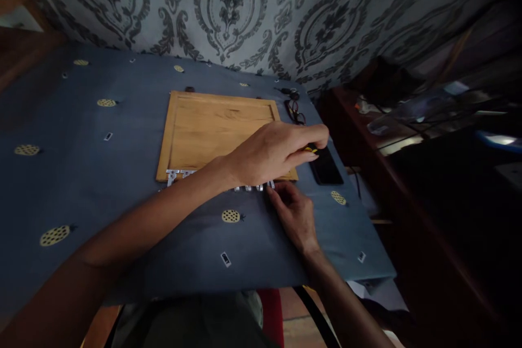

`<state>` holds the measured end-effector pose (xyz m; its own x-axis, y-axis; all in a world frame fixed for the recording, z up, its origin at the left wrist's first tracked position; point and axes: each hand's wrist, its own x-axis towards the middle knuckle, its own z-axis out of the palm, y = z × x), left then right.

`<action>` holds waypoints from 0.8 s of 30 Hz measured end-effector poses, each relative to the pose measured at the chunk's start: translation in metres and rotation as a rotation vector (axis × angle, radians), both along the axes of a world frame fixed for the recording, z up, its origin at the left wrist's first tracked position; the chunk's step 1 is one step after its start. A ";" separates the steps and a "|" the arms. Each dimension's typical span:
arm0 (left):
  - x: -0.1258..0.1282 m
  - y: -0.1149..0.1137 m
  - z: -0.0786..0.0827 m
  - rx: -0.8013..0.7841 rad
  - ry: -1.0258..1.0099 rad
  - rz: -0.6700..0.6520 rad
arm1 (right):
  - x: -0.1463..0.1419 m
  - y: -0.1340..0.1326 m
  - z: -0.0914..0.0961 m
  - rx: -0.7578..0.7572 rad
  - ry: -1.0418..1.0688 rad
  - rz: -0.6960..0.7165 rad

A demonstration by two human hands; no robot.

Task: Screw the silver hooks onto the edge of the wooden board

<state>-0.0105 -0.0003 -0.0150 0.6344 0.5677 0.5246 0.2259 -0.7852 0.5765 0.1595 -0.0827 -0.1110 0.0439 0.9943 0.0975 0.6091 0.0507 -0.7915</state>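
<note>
My left hand (274,153) reaches across to the right, fingers pinched round a small yellow-and-black object (312,149) near a black phone (325,166). My right hand (294,214) rests on the blue cloth just below, fingertips touching the right end of a row of small silvery metal parts (248,188). That row runs along the near edge of a wooden board (204,125); my left forearm hides its middle.
A blue cloth with yellow pineapple prints (81,174) covers the table. Dark cables and small items (294,106) lie beside the board's far right corner. Patterned grey fabric (228,5) hangs behind. A dark shelf with clutter (408,114) stands at the right.
</note>
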 end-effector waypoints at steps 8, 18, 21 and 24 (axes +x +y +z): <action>0.000 0.004 -0.011 0.107 -0.045 0.049 | 0.002 0.003 -0.002 -0.031 0.068 0.004; 0.001 0.005 -0.004 0.087 0.010 0.037 | 0.001 0.003 0.000 0.002 0.031 -0.002; 0.001 0.005 -0.003 0.091 0.031 0.032 | 0.001 0.003 0.001 0.005 0.031 -0.008; 0.001 0.006 -0.002 0.101 0.045 0.022 | 0.001 0.003 -0.001 -0.007 0.041 -0.014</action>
